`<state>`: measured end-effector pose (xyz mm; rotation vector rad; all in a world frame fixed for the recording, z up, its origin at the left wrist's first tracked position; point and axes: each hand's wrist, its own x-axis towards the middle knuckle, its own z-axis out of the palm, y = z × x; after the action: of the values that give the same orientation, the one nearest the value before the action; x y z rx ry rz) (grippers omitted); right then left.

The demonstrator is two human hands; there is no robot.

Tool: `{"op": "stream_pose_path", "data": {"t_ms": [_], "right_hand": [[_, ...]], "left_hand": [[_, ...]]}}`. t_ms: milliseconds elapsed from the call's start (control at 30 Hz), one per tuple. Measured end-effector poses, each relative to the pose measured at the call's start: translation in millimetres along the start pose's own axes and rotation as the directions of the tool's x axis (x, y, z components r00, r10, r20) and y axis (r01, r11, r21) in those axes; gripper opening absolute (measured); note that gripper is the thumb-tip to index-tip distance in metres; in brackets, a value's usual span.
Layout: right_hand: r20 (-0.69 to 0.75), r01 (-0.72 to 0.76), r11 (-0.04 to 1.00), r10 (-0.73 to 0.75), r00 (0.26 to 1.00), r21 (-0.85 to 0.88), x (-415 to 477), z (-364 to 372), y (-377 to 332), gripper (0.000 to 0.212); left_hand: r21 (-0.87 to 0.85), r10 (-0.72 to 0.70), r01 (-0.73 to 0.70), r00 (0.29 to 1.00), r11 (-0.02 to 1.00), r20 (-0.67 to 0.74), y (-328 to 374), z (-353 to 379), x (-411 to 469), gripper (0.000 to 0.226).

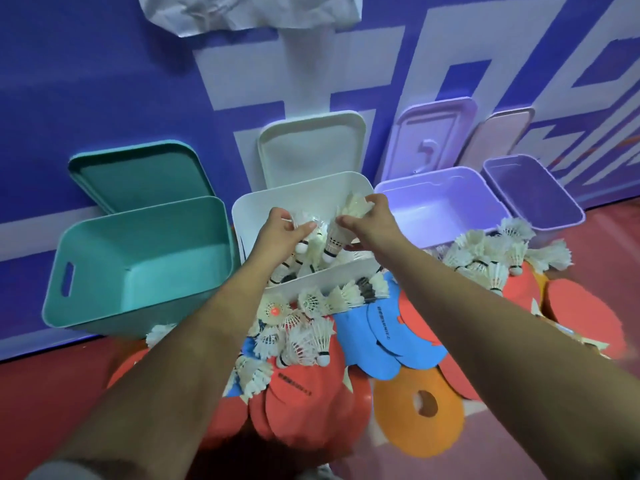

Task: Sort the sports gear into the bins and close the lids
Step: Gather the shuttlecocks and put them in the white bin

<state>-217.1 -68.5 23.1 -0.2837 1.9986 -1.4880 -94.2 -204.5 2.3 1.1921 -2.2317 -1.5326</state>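
Head view: over the white bin (322,284) at 12 o'clock, the left hand (284,233) and the right hand (372,225) each clutch a bunch of shuttlecocks (356,206), fingers curled round the feathers. More birdies already lie in that bin. The sorting appears to be at an early stage. The teal bin (138,258) at 9 o'clock, the lilac bin (440,202) at 2 o'clock and the purple bin (533,192) beyond it show nothing inside. Loose shuttlecocks (301,327) at 6 and 3 o'clock of the white bin, and red, blue and orange discs (398,420), cover the floor (52,382). All four lids (311,147) lean on the wall (104,81), none closed.
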Motion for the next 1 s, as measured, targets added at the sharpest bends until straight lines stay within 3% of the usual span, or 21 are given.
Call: {"op": "stream_pose_path", "data": {"t_ms": [133,233,300,467,700,867,1000], "right_hand": [[0.047,-0.090,0.981,0.099,0.994,-0.170,25,12,13,0.070],[0.143,0.041,0.897,0.025,0.989,-0.441,29,6,21,0.085],[0.177,0.162,0.839,-0.080,0.981,-0.519,24,-1,23,0.080],[0.213,0.331,0.825,-0.259,0.942,-0.458,-20,-21,34,0.044],[0.397,0.423,0.793,-0.251,0.883,-0.439,-67,-41,91,0.022],[0.545,0.420,0.734,-0.082,0.835,-0.533,-69,-31,129,0.040],[0.603,0.417,0.745,-0.024,0.797,-0.521,-66,-15,143,0.057]], "left_hand": [[0.086,-0.043,0.036,0.996,0.996,0.081,-19,10,26,0.057],[0.193,-0.043,0.025,0.995,0.981,0.091,-28,13,25,0.058],[0.222,-0.003,-0.003,1.000,0.975,0.029,-31,12,13,0.051],[0.098,0.133,-0.122,0.985,0.988,-0.113,-36,8,-42,0.013],[0.112,0.040,-0.029,0.995,0.993,-0.095,-68,32,-121,0.008],[0.494,0.100,-0.021,0.986,0.869,-0.133,-105,46,-160,0.039],[0.610,0.033,0.036,0.994,0.792,-0.102,-113,53,-172,0.058]]}}
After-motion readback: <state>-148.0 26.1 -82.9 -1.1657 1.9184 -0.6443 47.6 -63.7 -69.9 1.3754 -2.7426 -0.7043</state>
